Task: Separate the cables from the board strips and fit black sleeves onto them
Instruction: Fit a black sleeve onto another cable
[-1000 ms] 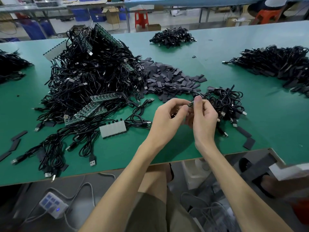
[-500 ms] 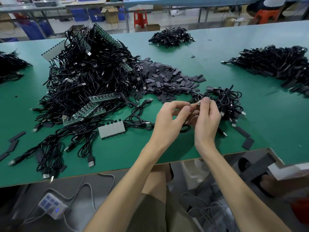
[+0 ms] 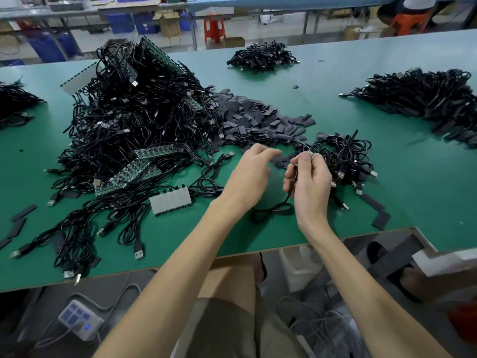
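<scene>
Fingers, right: the thumb and fingers [image 3: 305, 158] of the right hand [image 3: 312, 186] pinch the tip of one black cable [image 3: 275, 210]. Its slack drops past the palm to a loop lying on the tabletop [image 3: 180, 236].
Fingers, left: the left hand [image 3: 250, 174] is loosely curved, parted and holding nothing. It hovers just short of the black sleeves [image 3: 258, 120].
Near edge: both forearms cross the tabletop's front edge, and the cable loop lies near it.
Open room: there is bare green between the loop and the front edge. A broad bare band separates the small cable bundle [image 3: 346, 156] beside the right hand from the right-hand cable pile [image 3: 426, 99].
Crowded side: the tall cable heap [image 3: 134, 120] fills the left, touching the sleeves.
Hidden: the green board strips [image 3: 144, 169] are half buried in the heap. A white strip [image 3: 170, 202] lies at its foot.
Hard to make out: the pinched metallic tip is too small to identify, and motion blur softens the left fingers.
Cut off: the far-left cable pile [image 3: 13, 102] and the right-hand pile run out of frame.
</scene>
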{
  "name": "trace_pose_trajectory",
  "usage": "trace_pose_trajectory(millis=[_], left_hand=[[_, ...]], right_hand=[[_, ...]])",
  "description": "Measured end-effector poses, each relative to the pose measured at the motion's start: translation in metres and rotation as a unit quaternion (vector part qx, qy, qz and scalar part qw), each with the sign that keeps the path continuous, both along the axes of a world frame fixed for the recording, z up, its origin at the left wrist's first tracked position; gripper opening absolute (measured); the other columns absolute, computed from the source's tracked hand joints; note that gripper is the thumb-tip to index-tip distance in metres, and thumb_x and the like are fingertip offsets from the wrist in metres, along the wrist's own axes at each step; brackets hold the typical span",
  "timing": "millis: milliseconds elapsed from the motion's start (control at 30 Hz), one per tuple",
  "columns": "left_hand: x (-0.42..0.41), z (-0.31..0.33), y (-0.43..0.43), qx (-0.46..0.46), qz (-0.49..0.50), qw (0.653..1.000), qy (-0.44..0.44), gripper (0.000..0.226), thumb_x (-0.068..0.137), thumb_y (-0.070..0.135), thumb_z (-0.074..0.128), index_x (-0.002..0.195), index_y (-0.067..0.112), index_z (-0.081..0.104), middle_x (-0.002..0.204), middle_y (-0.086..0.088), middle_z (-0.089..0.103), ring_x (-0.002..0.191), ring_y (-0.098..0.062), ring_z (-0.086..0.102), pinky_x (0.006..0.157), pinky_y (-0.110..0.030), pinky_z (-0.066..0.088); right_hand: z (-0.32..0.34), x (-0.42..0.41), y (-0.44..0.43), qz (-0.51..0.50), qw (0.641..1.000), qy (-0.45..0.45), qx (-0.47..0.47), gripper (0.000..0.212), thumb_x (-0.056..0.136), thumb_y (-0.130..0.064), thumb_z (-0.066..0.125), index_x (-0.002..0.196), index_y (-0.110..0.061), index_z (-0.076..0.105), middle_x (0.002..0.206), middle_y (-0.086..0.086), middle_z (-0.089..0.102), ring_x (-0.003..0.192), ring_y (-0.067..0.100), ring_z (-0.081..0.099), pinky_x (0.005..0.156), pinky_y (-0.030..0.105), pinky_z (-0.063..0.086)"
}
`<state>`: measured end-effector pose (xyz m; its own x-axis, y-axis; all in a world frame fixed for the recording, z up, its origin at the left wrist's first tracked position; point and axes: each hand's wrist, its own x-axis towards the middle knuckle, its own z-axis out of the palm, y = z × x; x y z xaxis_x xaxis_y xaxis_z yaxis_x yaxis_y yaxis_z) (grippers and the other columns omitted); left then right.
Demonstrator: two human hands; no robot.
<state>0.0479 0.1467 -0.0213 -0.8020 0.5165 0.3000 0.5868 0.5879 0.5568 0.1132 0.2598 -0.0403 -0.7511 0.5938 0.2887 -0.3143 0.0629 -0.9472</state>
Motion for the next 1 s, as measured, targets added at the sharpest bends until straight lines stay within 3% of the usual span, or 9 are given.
trace_pose_trajectory(millis=[100,200,367,533,633,767,833,900,1000], left_hand=[[-0.014,-0.005,0.014,-0.113,-0.041,0.993,0.021,0.058,0.097,-0.003,0.051,0.150,0.021,0.049,0.153,-0.003,0.046,0.137,-0.027,0.042,0.110,-0.042,0.039],[-0.023,-0.011,0.019,-0.188,-0.025,0.979,0.080,0.039,0.104,0.015,0.051,0.140,0.027,0.060,0.138,-0.002,0.056,0.123,-0.028,0.048,0.099,-0.039,0.042],[-0.024,-0.015,0.018,-0.143,0.035,0.986,0.081,0.026,0.102,0.025,0.057,0.120,0.015,0.072,0.112,-0.009,0.059,0.109,-0.031,0.050,0.094,-0.041,0.042],[-0.015,-0.012,0.015,-0.126,0.085,0.986,0.073,0.029,0.107,0.027,0.048,0.107,0.004,0.067,0.108,-0.012,0.059,0.103,-0.033,0.054,0.086,-0.044,0.045],[-0.010,-0.009,0.012,-0.045,0.097,0.994,0.029,0.028,0.107,0.025,0.048,0.101,0.003,0.066,0.103,-0.011,0.057,0.093,-0.031,0.057,0.081,-0.044,0.048],[-0.002,-0.002,-0.001,0.117,0.037,0.990,-0.065,0.015,0.102,0.016,0.060,0.094,0.008,0.070,0.093,-0.007,0.063,0.071,-0.016,0.063,0.072,-0.026,0.051],[0.003,-0.004,-0.012,0.121,0.016,0.989,-0.084,0.015,0.102,0.015,0.061,0.092,0.008,0.070,0.089,-0.006,0.066,0.059,-0.006,0.062,0.064,-0.015,0.047],[0.004,-0.010,-0.023,0.105,0.021,0.990,-0.089,0.016,0.102,0.016,0.061,0.089,0.011,0.069,0.085,-0.003,0.067,0.059,-0.004,0.062,0.063,-0.014,0.044],[0.006,-0.017,-0.042,0.110,0.032,0.990,-0.084,0.014,0.102,0.016,0.060,0.091,0.013,0.069,0.081,0.001,0.066,0.060,-0.003,0.063,0.063,-0.012,0.044]], right_hand=[[0.000,0.000,0.000,0.002,1.000,-0.009,0.019,0.030,0.111,-0.026,0.042,0.086,-0.015,0.055,0.065,-0.004,0.058,0.049,0.017,0.051,0.051,0.032,0.043],[-0.001,0.001,0.000,0.004,0.999,-0.017,0.039,0.028,0.110,-0.026,0.046,0.091,-0.011,0.059,0.064,-0.005,0.057,0.051,0.015,0.051,0.052,0.029,0.043],[-0.001,0.001,-0.001,0.008,0.998,-0.032,0.051,0.019,0.108,-0.026,0.054,0.102,-0.011,0.063,0.065,-0.004,0.057,0.054,0.014,0.052,0.053,0.027,0.044],[-0.002,-0.001,-0.002,0.006,0.994,-0.050,0.096,0.016,0.106,-0.027,0.057,0.109,-0.012,0.062,0.072,-0.004,0.063,0.056,0.009,0.056,0.056,0.025,0.049],[-0.004,-0.002,-0.003,0.011,0.988,-0.061,0.140,0.013,0.106,-0.028,0.058,0.111,-0.017,0.061,0.076,-0.002,0.065,0.057,0.008,0.059,0.060,0.027,0.051],[-0.007,-0.003,-0.001,0.001,0.986,-0.062,0.155,0.006,0.104,-0.027,0.059,0.108,-0.022,0.060,0.073,-0.005,0.064,0.056,0.005,0.059,0.059,0.020,0.047],[-0.008,-0.003,0.000,0.010,0.985,-0.071,0.160,0.008,0.104,-0.027,0.060,0.107,-0.020,0.063,0.073,-0.005,0.065,0.057,0.008,0.060,0.061,0.026,0.050],[-0.008,-0.005,0.000,0.036,0.979,-0.093,0.175,0.009,0.102,-0.027,0.063,0.105,-0.018,0.064,0.074,-0.004,0.067,0.057,0.011,0.061,0.063,0.034,0.052],[-0.011,-0.006,-0.001,0.080,0.967,-0.116,0.214,0.011,0.100,-0.028,0.068,0.106,-0.020,0.065,0.071,-0.007,0.065,0.052,0.007,0.061,0.060,0.028,0.051]])
